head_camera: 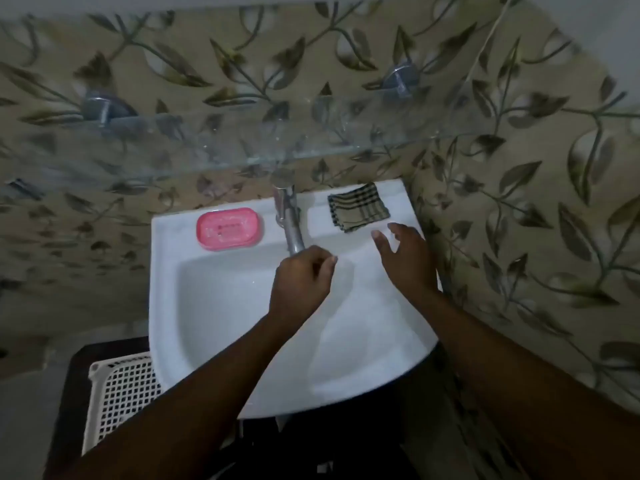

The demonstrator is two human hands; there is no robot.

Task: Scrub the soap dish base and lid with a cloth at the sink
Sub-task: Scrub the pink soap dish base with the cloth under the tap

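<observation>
A pink soap dish [228, 229] with its lid on sits on the back left ledge of the white sink [214, 341]. On the back right ledge lies a folded checked cloth [359, 206]. My left hand [300, 284] hovers over the basin just below the tap spout, fingers curled with nothing in them. Spread and empty, my right hand [407, 256] is over the sink's right rim, its fingertips just short of the cloth.
A metal tap [288, 216] stands at the back centre of the sink. A glass shelf [242, 140] on two brackets runs along the leaf-patterned wall above. A white perforated basket [121, 389] stands below the sink's left side.
</observation>
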